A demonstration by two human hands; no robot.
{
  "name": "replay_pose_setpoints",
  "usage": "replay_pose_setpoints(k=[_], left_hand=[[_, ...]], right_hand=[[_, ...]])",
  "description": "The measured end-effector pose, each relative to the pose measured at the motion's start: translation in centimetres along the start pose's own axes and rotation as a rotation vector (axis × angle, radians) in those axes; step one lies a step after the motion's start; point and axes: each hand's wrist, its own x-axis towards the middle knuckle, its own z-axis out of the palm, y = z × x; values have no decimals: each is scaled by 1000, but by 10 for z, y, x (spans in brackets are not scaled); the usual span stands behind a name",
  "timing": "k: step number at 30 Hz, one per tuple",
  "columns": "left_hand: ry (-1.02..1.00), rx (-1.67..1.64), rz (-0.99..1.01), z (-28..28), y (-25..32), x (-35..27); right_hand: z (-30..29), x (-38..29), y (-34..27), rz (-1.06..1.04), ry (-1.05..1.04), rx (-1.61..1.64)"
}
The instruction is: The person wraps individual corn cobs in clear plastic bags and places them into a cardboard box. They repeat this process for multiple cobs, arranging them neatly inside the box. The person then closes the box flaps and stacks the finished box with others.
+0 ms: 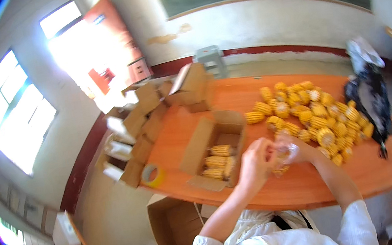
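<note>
My left hand (258, 158) and my right hand (294, 148) meet above the front of the table, fingers curled in together. Between them is a clear thin plastic bag (288, 155), pinched by both hands; some fingertips are hidden. Just under the bag a yellow corn piece (281, 170) shows; whether it lies inside the plastic is unclear. Left of my hands stands an open cardboard box (194, 149) with several corn pieces (216, 162) in its near part. A large heap of cut corn cobs (312, 117) spreads behind and right of my hands.
On the orange table (171, 133), a roll of tape (153, 175) lies near the left edge. Several open cardboard boxes (140, 124) line the left side, one box (191, 85) at the back. Black plastic bags (373, 97) lie right. Below the front edge is a larger carton (177, 226).
</note>
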Motion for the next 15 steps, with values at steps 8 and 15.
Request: replay_pose_setpoints(k=[8, 15], left_hand=[[1, -140, 27, 4, -3, -1], [71, -203, 55, -1, -8, -11]], right_hand=[[21, 4, 6, -5, 114, 220], [11, -10, 11, 171, 141, 149]])
